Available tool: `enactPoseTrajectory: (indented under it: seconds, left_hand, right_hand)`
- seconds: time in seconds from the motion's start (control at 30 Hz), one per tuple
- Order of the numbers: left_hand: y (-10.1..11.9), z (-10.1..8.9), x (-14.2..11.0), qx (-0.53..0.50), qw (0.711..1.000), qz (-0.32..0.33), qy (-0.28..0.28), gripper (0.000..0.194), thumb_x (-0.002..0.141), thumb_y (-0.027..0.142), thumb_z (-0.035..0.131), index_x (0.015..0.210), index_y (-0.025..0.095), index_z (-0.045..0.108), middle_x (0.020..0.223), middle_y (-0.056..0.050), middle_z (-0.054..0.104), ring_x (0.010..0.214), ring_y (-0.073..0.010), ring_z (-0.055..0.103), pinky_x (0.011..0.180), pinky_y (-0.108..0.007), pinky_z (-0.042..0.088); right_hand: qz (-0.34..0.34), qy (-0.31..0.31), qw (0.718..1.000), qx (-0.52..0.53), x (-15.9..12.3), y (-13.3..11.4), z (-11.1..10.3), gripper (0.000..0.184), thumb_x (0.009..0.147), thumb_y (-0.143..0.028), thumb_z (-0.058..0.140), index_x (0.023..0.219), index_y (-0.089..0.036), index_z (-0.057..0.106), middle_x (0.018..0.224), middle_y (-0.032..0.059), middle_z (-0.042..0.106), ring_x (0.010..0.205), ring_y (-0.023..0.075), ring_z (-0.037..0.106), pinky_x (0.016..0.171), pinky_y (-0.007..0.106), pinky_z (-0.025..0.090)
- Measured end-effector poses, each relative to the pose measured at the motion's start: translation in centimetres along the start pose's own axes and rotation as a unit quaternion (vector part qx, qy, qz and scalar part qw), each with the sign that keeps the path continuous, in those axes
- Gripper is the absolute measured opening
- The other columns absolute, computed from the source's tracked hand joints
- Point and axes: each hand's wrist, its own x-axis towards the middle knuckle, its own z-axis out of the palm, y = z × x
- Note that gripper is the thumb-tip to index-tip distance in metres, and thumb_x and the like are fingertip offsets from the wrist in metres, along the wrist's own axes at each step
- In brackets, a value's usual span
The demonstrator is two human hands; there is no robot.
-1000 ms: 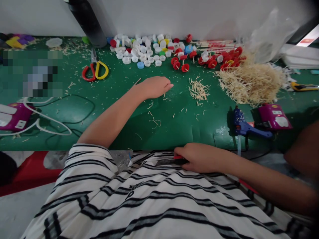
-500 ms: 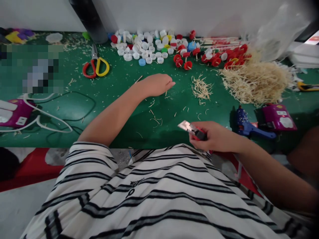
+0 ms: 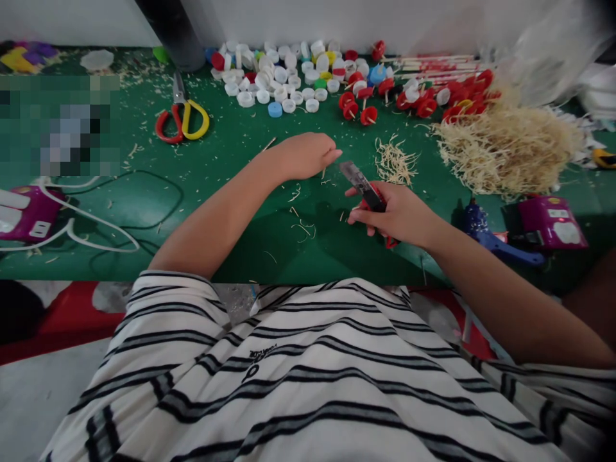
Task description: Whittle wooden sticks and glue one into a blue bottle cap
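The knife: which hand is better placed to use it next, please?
Right, most likely: the right hand holds the knife, its blade pointing forward and to the left. The left hand is closed, near the blade's tip, and does not hold the knife.

Dark-striped white short-sleeved shirt [image 3: 308, 359]

Scissors [image 3: 181, 96] with one red and one yellow handle are lying beyond and to the left of the left hand [image 3: 310, 154], and a dark bottle [image 3: 176, 35] is standing farther beyond that hand. Straight ahead of it, bottle caps [image 3: 280, 75], mostly white, are lying in a loose spread. To the right of the right hand [image 3: 397, 215], a blue glue gun [image 3: 484, 232] is resting beside a purple box [image 3: 552, 221]; a clear plastic bag [image 3: 524, 58] is sitting farther beyond.
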Motion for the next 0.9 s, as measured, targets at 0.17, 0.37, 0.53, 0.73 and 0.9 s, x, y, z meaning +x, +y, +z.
enactPoseTrajectory:
  seconds: [0.17, 0.37, 0.53, 0.73, 0.9]
  left_hand:
    - [0.6, -0.7, -0.7, -0.005, 1.0, -0.022, -0.011, 0.051, 0.111, 0.058, 0.033, 0.104, 0.02, 0.067, 0.094, -0.013, 0.063, 0.098, -0.0295, 0.062, 0.091, -0.043, 0.045]
    - [0.0, -1.4, -1.2, -0.006, 0.998, -0.067, -0.021, 0.051, 0.111, 0.06, 0.03, 0.106, 0.021, 0.062, 0.096, -0.012, 0.061, 0.093, -0.0283, 0.061, 0.086, -0.042, 0.044]
    - [-0.5, -1.2, -0.9, -0.006, 0.999, -0.053, -0.01, 0.045, 0.11, 0.062, 0.038, 0.107, 0.023, 0.061, 0.097, -0.011, 0.063, 0.094, -0.0276, 0.06, 0.085, -0.04, 0.043]
    - [0.4, -1.6, -1.1, -0.024, 0.999, -0.048, 0.009, 0.033, 0.111, 0.047, 0.04, 0.109, 0.021, 0.061, 0.099, -0.011, 0.064, 0.092, -0.0249, 0.059, 0.084, -0.039, 0.042]
    - [0.3, -1.2, -0.9, -0.054, 0.998, -0.039, 0.012, 0.03, 0.11, 0.043, 0.042, 0.117, 0.022, 0.061, 0.101, -0.011, 0.066, 0.097, -0.0254, 0.061, 0.086, -0.038, 0.043]
  right_hand:
    - [-0.029, 0.066, 0.983, -0.168, 0.3, 0.5, 0.4, 0.041, 0.1, -0.062, 0.062, 0.112, -0.023, 0.061, 0.085, 0.0055, 0.072, 0.07, 0.0203, 0.061, 0.061, 0.031, 0.041]
    - [-0.045, 0.095, 0.96, -0.26, 0.9, 0.2, 0.1, 0.044, 0.108, -0.06, 0.043, 0.12, -0.021, 0.059, 0.088, 0.0075, 0.071, 0.073, 0.0233, 0.06, 0.066, 0.033, 0.036]
    - [-0.032, 0.097, 0.911, -0.401, 1.7, -0.1, -1.0, 0.043, 0.11, -0.054, 0.042, 0.126, -0.021, 0.063, 0.101, 0.014, 0.078, 0.083, 0.0284, 0.066, 0.067, 0.034, 0.031]
    - [-0.071, 0.092, 0.895, -0.431, 3.7, 0.7, -1.5, 0.047, 0.113, -0.051, 0.036, 0.14, -0.024, 0.064, 0.118, 0.014, 0.08, 0.093, 0.029, 0.068, 0.067, 0.034, 0.03]
    - [-0.089, 0.086, 0.886, -0.447, 5.5, 1.2, -2.0, 0.047, 0.112, -0.051, 0.038, 0.138, -0.024, 0.066, 0.114, 0.0131, 0.081, 0.091, 0.0281, 0.068, 0.068, 0.034, 0.03]
